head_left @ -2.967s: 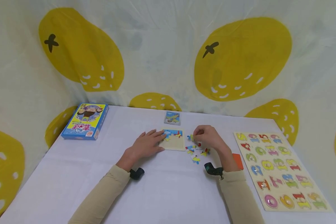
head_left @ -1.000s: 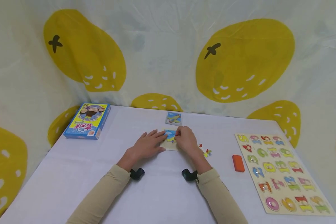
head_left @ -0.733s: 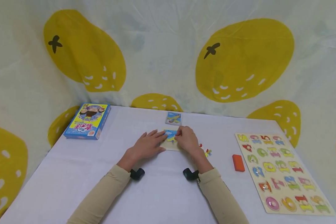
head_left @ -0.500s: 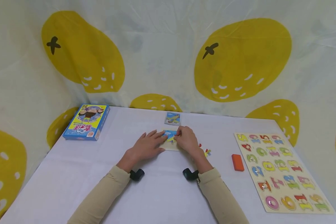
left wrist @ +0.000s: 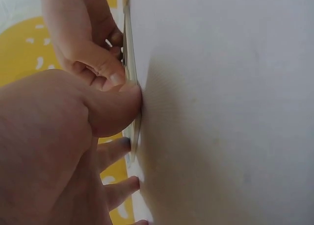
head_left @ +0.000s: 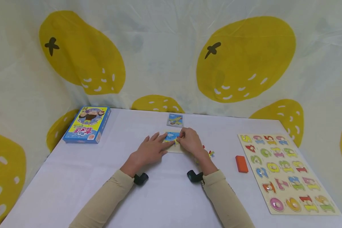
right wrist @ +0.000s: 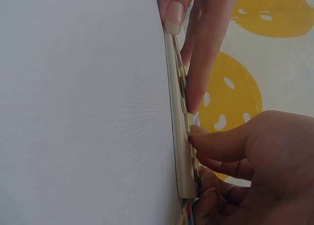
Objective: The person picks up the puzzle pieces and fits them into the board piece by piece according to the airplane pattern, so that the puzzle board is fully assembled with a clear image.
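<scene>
A small wooden puzzle tray (head_left: 173, 149) lies mid-table, its upper part covered by blue and yellow pieces (head_left: 171, 136). My left hand (head_left: 150, 152) rests at its left edge with fingers spread, the index finger stretched onto the pieces; in the left wrist view the thumb of my left hand (left wrist: 54, 132) presses the tray's edge. My right hand (head_left: 190, 141) pinches a puzzle piece at the tray's right side. In the right wrist view, the thumb and fingers of my right hand (right wrist: 279, 156) are at pieces along the tray (right wrist: 182, 161). The held piece is mostly hidden.
Loose pieces (head_left: 211, 153) lie right of the tray, partly behind my right forearm. A picture tile (head_left: 175, 120) lies beyond it. An orange block (head_left: 241, 164) and a number board (head_left: 286, 174) are at the right, a blue-yellow box (head_left: 86, 124) at the back left.
My right hand has come from the loose pieces to the tray's right side, where more pieces now lie. My left index finger has moved further over the pieces.
</scene>
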The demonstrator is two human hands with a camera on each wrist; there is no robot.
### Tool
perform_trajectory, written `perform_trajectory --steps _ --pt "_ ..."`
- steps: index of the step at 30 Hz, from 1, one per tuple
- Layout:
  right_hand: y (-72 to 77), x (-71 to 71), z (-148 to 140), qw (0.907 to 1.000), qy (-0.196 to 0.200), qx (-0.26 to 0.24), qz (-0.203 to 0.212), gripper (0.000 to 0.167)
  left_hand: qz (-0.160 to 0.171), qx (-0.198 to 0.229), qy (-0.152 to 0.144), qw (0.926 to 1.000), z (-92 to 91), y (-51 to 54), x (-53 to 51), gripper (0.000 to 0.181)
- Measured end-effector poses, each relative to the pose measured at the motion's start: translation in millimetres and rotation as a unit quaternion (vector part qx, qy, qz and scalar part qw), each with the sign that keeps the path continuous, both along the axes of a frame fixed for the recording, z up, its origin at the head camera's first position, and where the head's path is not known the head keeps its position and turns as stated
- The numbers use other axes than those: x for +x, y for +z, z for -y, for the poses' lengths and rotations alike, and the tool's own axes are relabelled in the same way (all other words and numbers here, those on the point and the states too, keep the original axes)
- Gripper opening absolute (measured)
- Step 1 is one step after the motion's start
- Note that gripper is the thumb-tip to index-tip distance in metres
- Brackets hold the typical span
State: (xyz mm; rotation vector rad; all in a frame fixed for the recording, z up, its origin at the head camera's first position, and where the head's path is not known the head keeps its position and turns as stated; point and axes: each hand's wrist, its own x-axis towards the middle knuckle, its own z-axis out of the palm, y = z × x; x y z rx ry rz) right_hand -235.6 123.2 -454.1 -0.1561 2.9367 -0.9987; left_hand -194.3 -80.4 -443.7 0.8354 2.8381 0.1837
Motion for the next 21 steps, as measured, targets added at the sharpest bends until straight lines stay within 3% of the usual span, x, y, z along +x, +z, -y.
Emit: perform_trajectory --steps 11,21 --pt "1.5 -1.5 -5 0.9998 0.003 -0.015 0.015 0.011 0.004 0.030 -0.019 0.9994 0.9 -1.6 -1.5 0.050" --pt "7.6 -4.2 -21 0.9976 0.023 -0.065 0.007 0.006 0.000 0.033 -0.024 0.9992 2.5 -2.7 -4.0 0.049"
